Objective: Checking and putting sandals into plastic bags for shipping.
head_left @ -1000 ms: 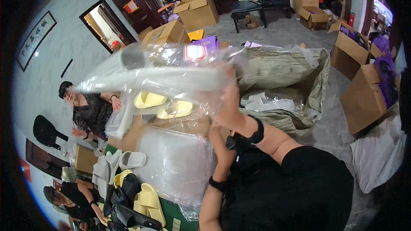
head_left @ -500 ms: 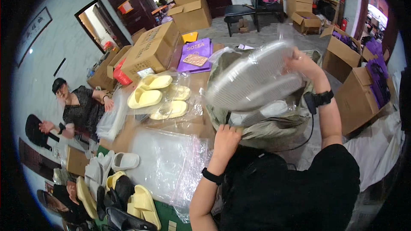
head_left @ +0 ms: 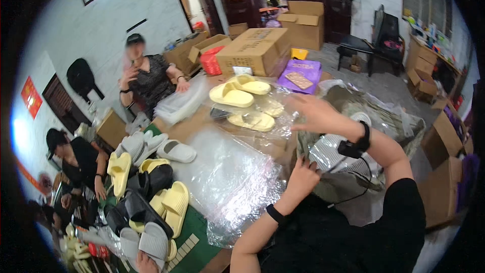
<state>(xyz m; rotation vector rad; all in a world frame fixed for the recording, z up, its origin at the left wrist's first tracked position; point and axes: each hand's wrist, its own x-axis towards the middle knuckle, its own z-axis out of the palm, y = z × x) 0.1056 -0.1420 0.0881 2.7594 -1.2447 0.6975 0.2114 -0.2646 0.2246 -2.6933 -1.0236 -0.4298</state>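
My left hand [head_left: 302, 178] holds the near left rim of an olive-green woven sack [head_left: 404, 116], fingers closed on its edge. Inside the sack lie grey ribbed slippers [head_left: 331, 150] in clear plastic, partly hidden under my right forearm. My right hand [head_left: 321, 115] is stretched out to the left over the sack's far edge, blurred, with its fingers apart and nothing visible in them. Its fingertips are close to a clear bag with yellow slippers [head_left: 251, 121]; another yellow pair [head_left: 232, 94] lies on top of that bag.
Flat clear bags [head_left: 227, 172] cover the middle of the table. At left is a pile of grey, black and yellow slippers [head_left: 174, 207]. A large carton [head_left: 255, 53] and a purple bag [head_left: 310, 71] stand farther back. Co-workers sit along the left side.
The grey slippers that my right hand held up are now down in the sack. That hand has moved left toward the yellow slippers, empty. My view has swung left.
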